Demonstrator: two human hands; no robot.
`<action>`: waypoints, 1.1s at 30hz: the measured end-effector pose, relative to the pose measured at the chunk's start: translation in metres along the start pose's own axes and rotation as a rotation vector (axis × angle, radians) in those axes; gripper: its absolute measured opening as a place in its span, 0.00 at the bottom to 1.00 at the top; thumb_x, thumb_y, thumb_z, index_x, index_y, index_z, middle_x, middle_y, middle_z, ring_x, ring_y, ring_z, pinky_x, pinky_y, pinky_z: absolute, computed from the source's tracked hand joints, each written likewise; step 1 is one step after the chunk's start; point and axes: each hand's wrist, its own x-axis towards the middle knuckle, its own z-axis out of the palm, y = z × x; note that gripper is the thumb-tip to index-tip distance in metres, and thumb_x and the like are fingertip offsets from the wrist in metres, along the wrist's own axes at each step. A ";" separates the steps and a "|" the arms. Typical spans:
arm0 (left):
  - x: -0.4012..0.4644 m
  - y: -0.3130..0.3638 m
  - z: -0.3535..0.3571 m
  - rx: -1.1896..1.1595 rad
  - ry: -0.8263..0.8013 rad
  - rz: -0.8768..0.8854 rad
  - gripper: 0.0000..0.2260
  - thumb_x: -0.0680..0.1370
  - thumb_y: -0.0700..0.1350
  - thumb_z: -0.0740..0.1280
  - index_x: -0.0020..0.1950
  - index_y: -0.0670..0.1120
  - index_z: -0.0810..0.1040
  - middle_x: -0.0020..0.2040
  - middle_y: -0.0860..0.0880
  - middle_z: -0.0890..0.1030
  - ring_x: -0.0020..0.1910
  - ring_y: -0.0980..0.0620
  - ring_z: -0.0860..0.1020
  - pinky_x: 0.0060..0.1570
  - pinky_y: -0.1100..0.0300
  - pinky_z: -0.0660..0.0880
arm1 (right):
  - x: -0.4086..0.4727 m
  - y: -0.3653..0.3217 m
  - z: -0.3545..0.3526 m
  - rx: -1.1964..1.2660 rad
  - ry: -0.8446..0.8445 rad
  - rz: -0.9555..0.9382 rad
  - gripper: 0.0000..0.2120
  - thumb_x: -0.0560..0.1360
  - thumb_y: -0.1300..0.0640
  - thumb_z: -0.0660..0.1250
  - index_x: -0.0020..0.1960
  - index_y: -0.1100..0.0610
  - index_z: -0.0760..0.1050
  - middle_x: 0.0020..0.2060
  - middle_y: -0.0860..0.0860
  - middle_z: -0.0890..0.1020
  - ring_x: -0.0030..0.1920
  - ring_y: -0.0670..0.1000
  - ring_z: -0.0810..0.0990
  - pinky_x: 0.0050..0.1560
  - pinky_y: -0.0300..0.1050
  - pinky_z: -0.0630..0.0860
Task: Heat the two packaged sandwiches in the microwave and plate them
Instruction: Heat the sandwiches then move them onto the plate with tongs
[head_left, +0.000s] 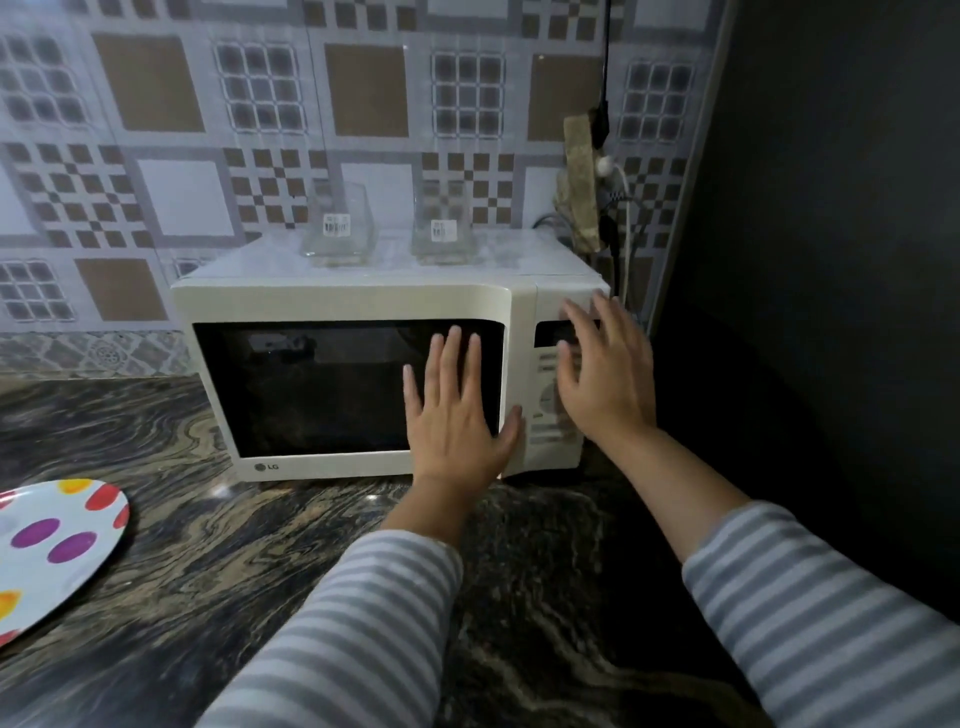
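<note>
A white microwave (332, 301) stands on the dark marbled counter with its door closed. My left hand (457, 410) lies flat, fingers straight, against the right part of the dark door window. My right hand (605, 374) is spread in front of the control panel (545, 410), and whether it touches the buttons cannot be made out. A white plate with coloured dots (52, 551) lies on the counter at the far left, with nothing on its visible part. No sandwich package shows; the window is too dark to see inside.
Two clear glass containers (340, 223) (441, 226) with barcode labels stand on top of the microwave. Cables and a plug (605, 171) hang at the back right. A dark wall (831, 260) closes the right side. The marbled counter (311, 545) stretches in front.
</note>
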 end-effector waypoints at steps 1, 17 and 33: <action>0.015 0.000 -0.009 0.019 0.008 0.016 0.39 0.75 0.66 0.52 0.79 0.47 0.45 0.80 0.48 0.45 0.78 0.49 0.40 0.74 0.45 0.37 | 0.013 -0.002 -0.005 -0.003 -0.017 -0.026 0.22 0.80 0.51 0.57 0.74 0.52 0.63 0.74 0.57 0.62 0.75 0.58 0.58 0.72 0.61 0.59; 0.089 -0.014 -0.026 0.184 -0.061 0.036 0.42 0.73 0.72 0.52 0.78 0.49 0.48 0.79 0.49 0.51 0.78 0.49 0.42 0.73 0.40 0.37 | 0.097 -0.003 0.007 -0.003 -0.306 -0.096 0.21 0.83 0.55 0.45 0.66 0.60 0.72 0.66 0.55 0.75 0.67 0.54 0.70 0.68 0.51 0.64; 0.117 -0.009 -0.039 0.168 -0.055 0.097 0.44 0.61 0.76 0.65 0.65 0.46 0.68 0.61 0.50 0.68 0.61 0.46 0.65 0.62 0.53 0.65 | 0.099 -0.002 0.007 -0.043 -0.359 -0.102 0.22 0.83 0.52 0.44 0.75 0.55 0.62 0.75 0.50 0.64 0.75 0.49 0.60 0.74 0.47 0.55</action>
